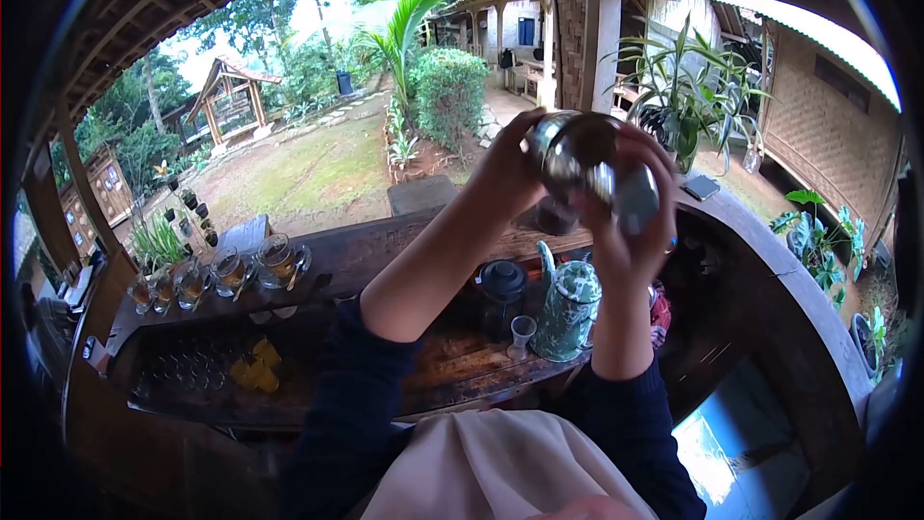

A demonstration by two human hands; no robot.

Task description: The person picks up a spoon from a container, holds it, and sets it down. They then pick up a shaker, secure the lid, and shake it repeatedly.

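Observation:
Raised in front of me is a shiny metal cocktail shaker [576, 149], tilted and a little blurred. My left hand [521, 162] is closed round its left end. On the other side my right hand [621, 252] grips it, with fingers wrapped over the top and the thumb below. Under the hands stands a green-and-white speckled enamel pot [568, 313] with a long spout. Beside it are a small clear glass [521, 335] and a dark lidded jar [502, 287], partly in shadow.
Several glass cups of amber drink [277, 260] line the counter [356, 255] at the left. Yellow pieces [256, 366] and several clear glasses [188, 368] lie on the lower worktop. A potted plant [685, 101] and a dark flat object [701, 187] sit on the right ledge.

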